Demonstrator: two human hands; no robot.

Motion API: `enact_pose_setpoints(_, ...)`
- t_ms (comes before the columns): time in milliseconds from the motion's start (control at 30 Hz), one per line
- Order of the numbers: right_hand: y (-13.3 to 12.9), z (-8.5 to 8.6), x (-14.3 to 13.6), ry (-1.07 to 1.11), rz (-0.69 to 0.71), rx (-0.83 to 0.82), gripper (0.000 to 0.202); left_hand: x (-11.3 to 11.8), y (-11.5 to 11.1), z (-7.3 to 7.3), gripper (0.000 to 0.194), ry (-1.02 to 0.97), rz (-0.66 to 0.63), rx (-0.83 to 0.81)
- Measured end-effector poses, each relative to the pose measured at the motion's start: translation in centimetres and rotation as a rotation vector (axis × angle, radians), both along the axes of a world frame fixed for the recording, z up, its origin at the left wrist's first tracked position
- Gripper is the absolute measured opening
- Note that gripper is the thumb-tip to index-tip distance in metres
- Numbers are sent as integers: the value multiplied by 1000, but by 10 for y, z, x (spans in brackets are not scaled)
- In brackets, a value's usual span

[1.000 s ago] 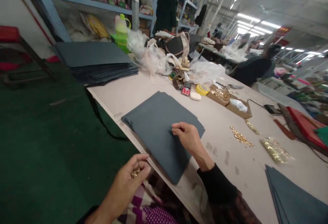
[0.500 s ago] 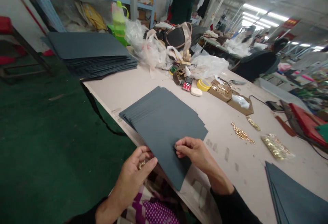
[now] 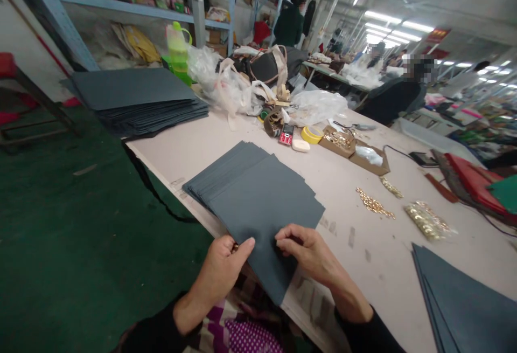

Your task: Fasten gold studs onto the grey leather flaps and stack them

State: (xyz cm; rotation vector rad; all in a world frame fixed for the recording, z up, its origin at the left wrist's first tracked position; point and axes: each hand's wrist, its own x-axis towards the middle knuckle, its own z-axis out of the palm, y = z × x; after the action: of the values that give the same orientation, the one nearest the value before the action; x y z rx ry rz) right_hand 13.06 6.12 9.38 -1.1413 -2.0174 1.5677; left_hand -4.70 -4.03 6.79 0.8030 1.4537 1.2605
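Grey card sheets point(image 3: 254, 202), fanned in a loose stack, lie at the near edge of a pale worktop point(image 3: 355, 191), the lowest corner of the top sheet jutting past that edge toward the person's lap. The left hand point(image 3: 224, 269) sits at the sheet's near left side, thumb pressed flat on its face and fingers curled beneath, with a small gold fitting point(image 3: 235, 246) just visible between them. The right hand point(image 3: 309, 250) rests on the same sheet just beside it, fingertips bent down onto the card, so both hands are closed on the top sheet with a narrow gap between them. A taller pile of the same grey sheets point(image 3: 137, 97) fills the far left corner of the worktop, and another fan of sheets point(image 3: 464, 304) reaches the near right corner. Loose gold hardware point(image 3: 374, 205) and a clear bag of gold pieces point(image 3: 428, 221) lie toward the right side, well apart from the hands. Toward the far edge are a red phone point(image 3: 286, 135), a roll of yellow tape point(image 3: 312, 134), open cardboard trays point(image 3: 351, 151) and crumpled plastic bags point(image 3: 230, 86). Other people work at benches beyond.
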Motion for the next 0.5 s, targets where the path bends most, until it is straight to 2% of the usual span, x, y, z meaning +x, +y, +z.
enact_pose_setpoints(100,3,-1,3,56,-122,44,15,0,-6,5,27,-48,-170,3)
enact_pose_setpoints(167,5,-5,5,63,-164,-14,19,1,-11,7,27,-163,-245,-25)
enact_pose_setpoints(367,-1,-18,12,109,-225,-244,30,11,-13,9,43,-463,-207,-102)
enact_pose_setpoints(500,-8,-20,15,118,-176,-283,26,23,-6,12,43,-490,-165,-185)
